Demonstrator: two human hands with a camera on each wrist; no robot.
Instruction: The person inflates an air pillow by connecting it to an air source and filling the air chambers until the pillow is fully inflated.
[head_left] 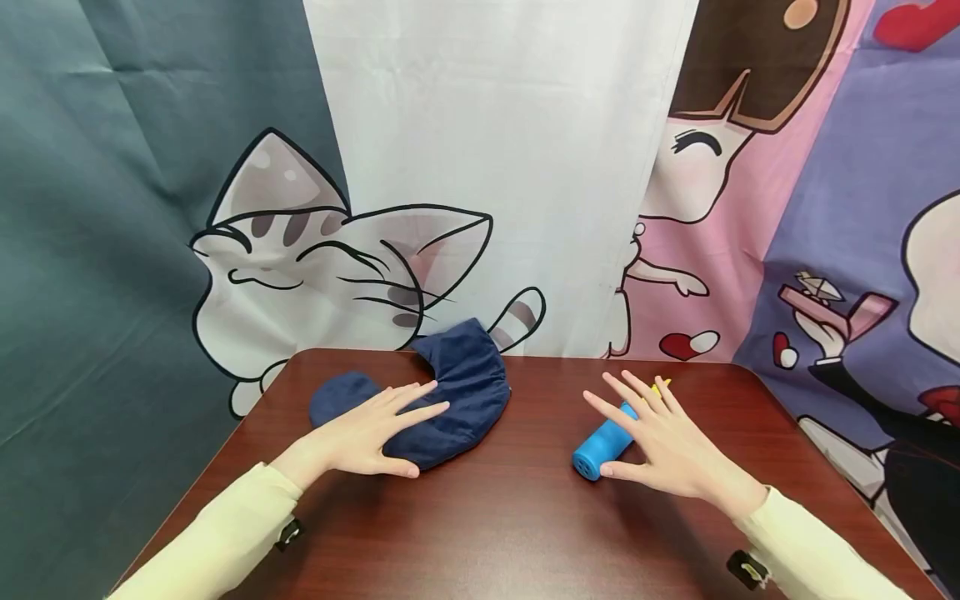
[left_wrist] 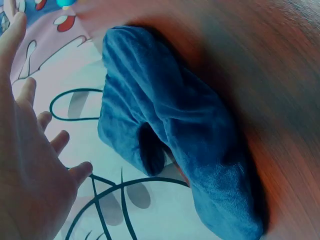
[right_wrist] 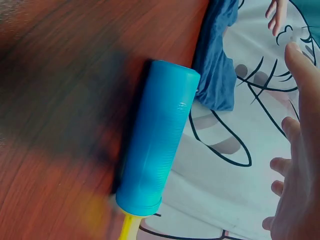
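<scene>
Navy and curved, a fabric cushion (head_left: 472, 404) is seen left of centre in the head view, on the brown surface (head_left: 510, 533), partly hidden by the spread left hand (head_left: 375, 432). Right of centre, a blue cylinder (head_left: 602, 442) is partly overlapped by the splayed right hand (head_left: 666, 442); nothing is gripped by either.
</scene>
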